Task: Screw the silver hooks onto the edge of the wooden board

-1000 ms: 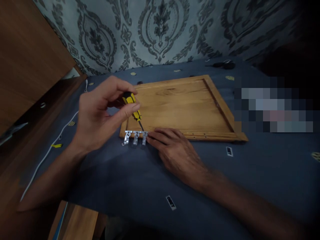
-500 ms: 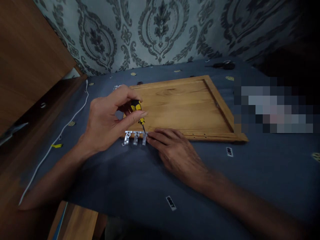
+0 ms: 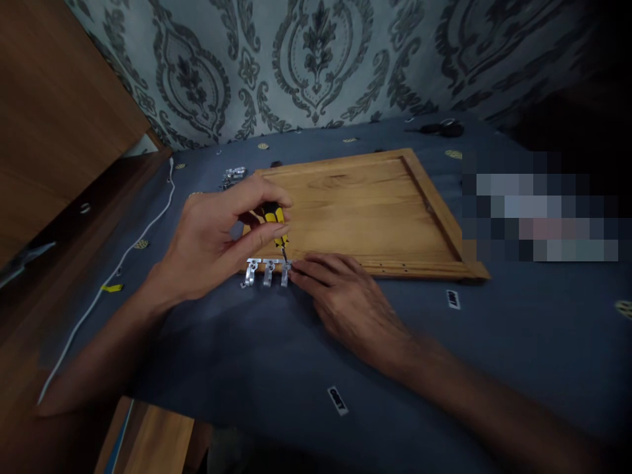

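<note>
My left hand [image 3: 212, 237] is closed round the yellow and black handle of a small screwdriver [image 3: 277, 226]. The screwdriver's tip points down at the rightmost of three small silver metal hooks [image 3: 285, 272] in a row along the near edge of a framed wooden panel [image 3: 340, 210]. My right hand [image 3: 353, 306] lies over that same edge with its fingers stretched out, fingertips touching or very close to the rightmost hook. Its thumb is hard to make out. The other two hooks [image 3: 268, 272] sit to the left, by my left wrist.
More silver metal pieces [image 3: 234, 176] lie behind the panel's left corner. A black-handled tool [image 3: 442, 128] rests at the back right. A white cable [image 3: 123, 255] runs down the left over the blue cloth [image 3: 257, 368]. Small dark holes dot the panel's near edge.
My left hand has shifted slightly downward and its grip on the screwdriver handle has turned a little, uncovering the metal pieces behind. My right hand and the hooks have stayed put.
</note>
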Action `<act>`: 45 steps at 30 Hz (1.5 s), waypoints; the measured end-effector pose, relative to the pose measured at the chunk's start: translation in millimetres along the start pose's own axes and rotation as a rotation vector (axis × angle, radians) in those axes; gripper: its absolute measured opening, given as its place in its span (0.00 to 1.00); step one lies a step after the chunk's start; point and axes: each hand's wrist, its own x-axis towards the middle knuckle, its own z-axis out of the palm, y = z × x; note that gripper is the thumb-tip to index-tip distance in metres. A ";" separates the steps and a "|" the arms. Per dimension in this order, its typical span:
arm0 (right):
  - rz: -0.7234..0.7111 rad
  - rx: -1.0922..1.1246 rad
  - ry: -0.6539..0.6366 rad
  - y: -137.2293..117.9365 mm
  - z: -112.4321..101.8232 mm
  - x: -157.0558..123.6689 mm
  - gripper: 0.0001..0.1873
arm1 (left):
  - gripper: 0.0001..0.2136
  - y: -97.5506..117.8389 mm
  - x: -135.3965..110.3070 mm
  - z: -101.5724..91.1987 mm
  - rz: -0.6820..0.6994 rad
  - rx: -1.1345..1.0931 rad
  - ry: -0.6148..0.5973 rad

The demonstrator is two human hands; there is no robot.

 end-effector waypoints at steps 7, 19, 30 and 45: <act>-0.009 -0.017 0.001 0.2 -0.4 0.5 0.21 | 0.07 -5.5 0.7 -5.6 0.052 0.061 -0.071; 0.001 -0.006 -0.008 0.0 -0.6 0.2 0.22 | 0.05 0.6 2.4 -5.2 0.001 0.132 -0.062; 0.000 -0.010 -0.009 -0.6 1.0 0.5 0.22 | 0.09 1.6 -1.1 -0.3 -0.028 0.213 0.009; 0.010 0.010 -0.005 0.5 1.2 -0.4 0.23 | 0.04 5.4 1.9 -9.1 -0.044 0.038 0.183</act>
